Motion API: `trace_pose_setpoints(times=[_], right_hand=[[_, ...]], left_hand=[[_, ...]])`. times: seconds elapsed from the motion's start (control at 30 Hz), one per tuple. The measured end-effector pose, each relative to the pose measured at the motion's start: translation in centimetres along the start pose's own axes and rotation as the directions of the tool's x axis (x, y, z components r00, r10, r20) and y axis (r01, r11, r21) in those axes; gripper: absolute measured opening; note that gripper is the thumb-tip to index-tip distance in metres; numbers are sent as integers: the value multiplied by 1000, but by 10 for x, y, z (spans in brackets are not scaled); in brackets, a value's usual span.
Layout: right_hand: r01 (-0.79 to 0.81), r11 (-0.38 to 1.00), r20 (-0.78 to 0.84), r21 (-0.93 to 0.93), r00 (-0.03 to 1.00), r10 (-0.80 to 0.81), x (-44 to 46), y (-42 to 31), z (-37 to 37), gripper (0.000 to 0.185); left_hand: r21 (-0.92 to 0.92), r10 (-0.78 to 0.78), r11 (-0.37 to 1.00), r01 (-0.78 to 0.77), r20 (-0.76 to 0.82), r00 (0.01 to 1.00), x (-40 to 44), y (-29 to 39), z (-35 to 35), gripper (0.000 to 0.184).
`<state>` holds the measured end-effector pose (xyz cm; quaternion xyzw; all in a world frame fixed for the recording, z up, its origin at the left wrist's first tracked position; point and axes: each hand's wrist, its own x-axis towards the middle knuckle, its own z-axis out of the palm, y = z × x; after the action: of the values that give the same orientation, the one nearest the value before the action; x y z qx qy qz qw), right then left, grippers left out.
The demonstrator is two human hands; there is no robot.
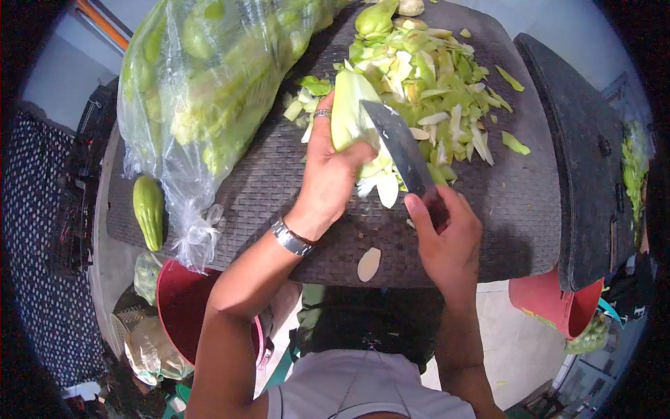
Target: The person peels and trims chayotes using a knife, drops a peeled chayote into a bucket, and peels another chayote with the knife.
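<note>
In my left hand is a pale green peeled chayote, with fingers wrapped round it and the thumb across its near end. My right hand grips a wide-bladed knife, whose blade slants up and left beside the chayote's right side. Whether the edge touches the flesh I cannot tell. Beyond the knife spreads a heap of green and white peelings. One oval slice lies near the table's front edge.
A large clear plastic bag of chayotes fills the table's left back. One whole chayote lies left of its knot, another behind the peelings. Below the woven table are a red bucket and a second red bucket. A dark chair stands right.
</note>
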<state>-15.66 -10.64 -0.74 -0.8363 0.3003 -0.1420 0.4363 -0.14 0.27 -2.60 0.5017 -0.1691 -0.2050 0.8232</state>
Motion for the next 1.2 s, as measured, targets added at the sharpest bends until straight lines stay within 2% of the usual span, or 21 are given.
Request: trace_pose_setpoints(times=[0.17, 0.27, 0.37, 0.4, 0.5, 0.6, 0.7, 0.8, 0.9, 1.0, 1.1, 1.13, 1.2], right_hand=[[20, 999, -13, -29, 1000, -21, 0, 1, 2, 39], [-35, 999, 71, 22, 997, 33, 3, 8, 1, 40], [-42, 995, -93, 89, 994, 51, 14, 15, -1, 40], [-65, 992, -125, 108, 989, 78, 17, 5, -9, 39], [-42, 966, 39, 256, 999, 33, 31, 4, -25, 39], [-75, 967, 112, 244, 993, 49, 36, -1, -20, 43], [-2, 964, 86, 267, 996, -22, 46, -3, -6, 48], [143, 959, 0, 246, 989, -147, 49, -13, 11, 49], [209, 974, 5, 91, 978, -210, 58, -29, 14, 46], [369, 927, -181, -66, 909, -374, 77, -19, 23, 43], [373, 920, -223, -117, 893, -391, 87, -24, 18, 43], [373, 923, -193, -93, 903, -384, 86, -29, 14, 41], [416, 908, -158, -50, 895, -418, 80, -31, 18, 38]], left_hand=[[-11, 16, 1000, -16, -5, 1000, 1, -1, 0, 84], [-70, -21, 997, 23, 31, 999, 1, 2, -1, 84], [-98, -61, 993, 65, 35, 998, -2, 1, 2, 74], [-175, -129, 976, 134, 40, 991, -2, 6, 3, 69], [-369, -291, 881, 296, 70, 954, 0, 18, 2, 52], [-455, -350, 821, 344, 74, 934, 1, 18, 1, 42], [-277, -311, 903, 329, 110, 944, -1, 11, -4, 44], [-244, -270, 929, 278, 67, 961, -3, 11, 3, 40], [-363, -267, 886, 287, 107, 958, -2, 10, 3, 34], [-384, -254, 883, 268, 87, 963, 1, 9, 0, 30], [-356, -242, 902, 243, 49, 969, 5, 2, -1, 45], [-370, -238, 894, 253, 87, 967, 4, 4, -2, 36], [-369, -222, 898, 239, 90, 971, 2, 10, 1, 40]])
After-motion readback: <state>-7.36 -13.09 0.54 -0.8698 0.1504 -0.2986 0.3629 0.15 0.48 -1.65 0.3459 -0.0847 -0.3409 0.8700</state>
